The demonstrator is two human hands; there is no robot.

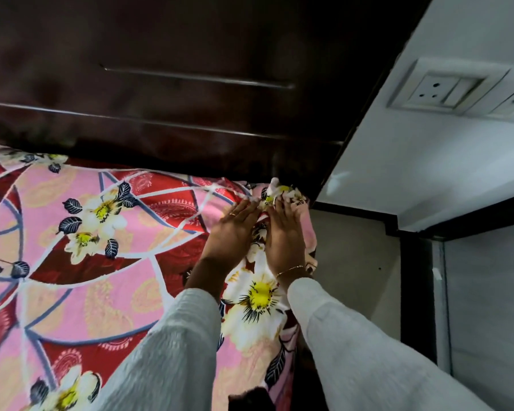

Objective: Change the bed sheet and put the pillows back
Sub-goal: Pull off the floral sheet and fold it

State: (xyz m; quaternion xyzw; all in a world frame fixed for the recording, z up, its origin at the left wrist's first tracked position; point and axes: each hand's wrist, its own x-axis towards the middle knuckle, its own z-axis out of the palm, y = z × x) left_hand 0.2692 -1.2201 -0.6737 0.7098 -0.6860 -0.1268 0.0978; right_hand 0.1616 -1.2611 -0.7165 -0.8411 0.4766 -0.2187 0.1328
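Observation:
A pink and red bed sheet (107, 247) with white and yellow flowers covers the mattress up to the dark wooden headboard (166, 84). Both hands are at the mattress's far right corner, next to the headboard. My left hand (235, 229) lies flat on the sheet with straight fingers, a ring on one of them. My right hand (285, 232), with a thin bangle at the wrist, has its fingers curled into the bunched sheet corner (282, 192) and holds it. No pillows are in view.
A white wall (428, 161) with a socket and switch plate (454, 90) stands right of the bed. A narrow strip of floor (353, 262) lies between bed and wall, edged by a dark skirting. A white panel (487, 292) fills the lower right.

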